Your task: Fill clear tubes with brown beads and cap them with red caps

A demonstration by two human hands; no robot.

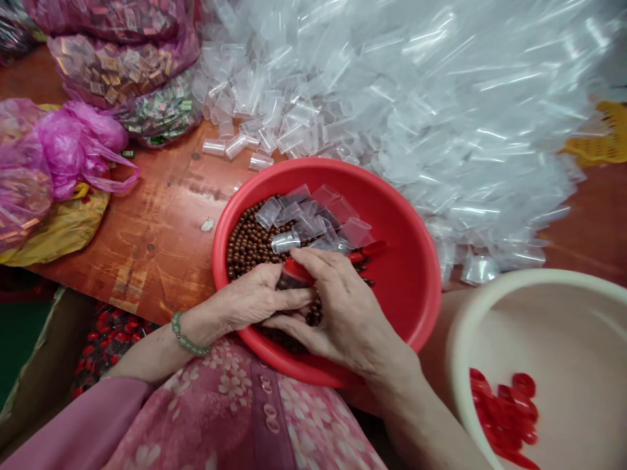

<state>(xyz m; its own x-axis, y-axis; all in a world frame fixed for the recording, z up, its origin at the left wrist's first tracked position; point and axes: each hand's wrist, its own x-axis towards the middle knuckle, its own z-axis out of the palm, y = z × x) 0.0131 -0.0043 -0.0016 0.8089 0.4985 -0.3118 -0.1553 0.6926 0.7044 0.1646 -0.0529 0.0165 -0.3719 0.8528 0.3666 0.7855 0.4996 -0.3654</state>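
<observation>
My left hand (252,297) is closed round a small clear plastic container with a red cap (296,271), over the near side of a red basin (426,287). My right hand (345,310) wraps the same container from the other side, its fingers on the red cap. Much of the container is hidden by my hands. Beneath them lie many round brown balls (245,245). Several clear empty tubes (308,227) rest on the balls at the basin's far side. A red piece (369,250) pokes out past my right knuckles; its kind is unclear.
Behind the basin spreads a big heap of clear plastic tubes (416,111). A cream tub (563,281) with red caps (509,408) stands at right. Pink bags (81,143) of small packets lie at left on the wooden table (161,228). Red-capped containers (115,336) sit below its edge.
</observation>
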